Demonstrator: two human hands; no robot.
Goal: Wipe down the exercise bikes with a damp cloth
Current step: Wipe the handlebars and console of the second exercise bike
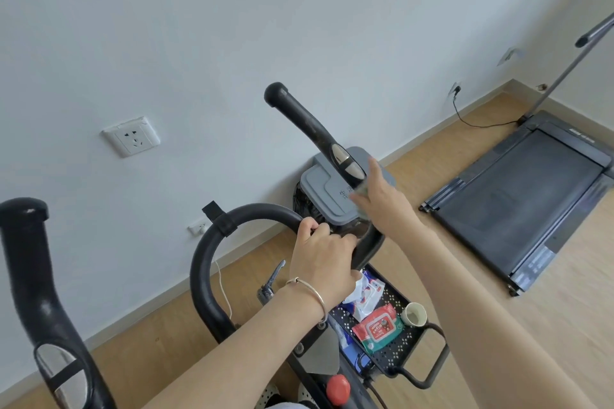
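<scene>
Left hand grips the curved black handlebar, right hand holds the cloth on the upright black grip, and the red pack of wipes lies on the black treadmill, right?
Not quite. The head view shows the red pack of wipes lying in the black perforated metal tray, not on the black treadmill. The rest stands.

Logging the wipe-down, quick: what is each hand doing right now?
Left hand grips the curved handlebar.
Right hand holds the cloth against the upright handle.

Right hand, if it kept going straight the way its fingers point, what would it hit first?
The upright handlebar grip: the right hand presses the cloth against it. Past that lies the grey bin lid, though depth is unclear.
</scene>
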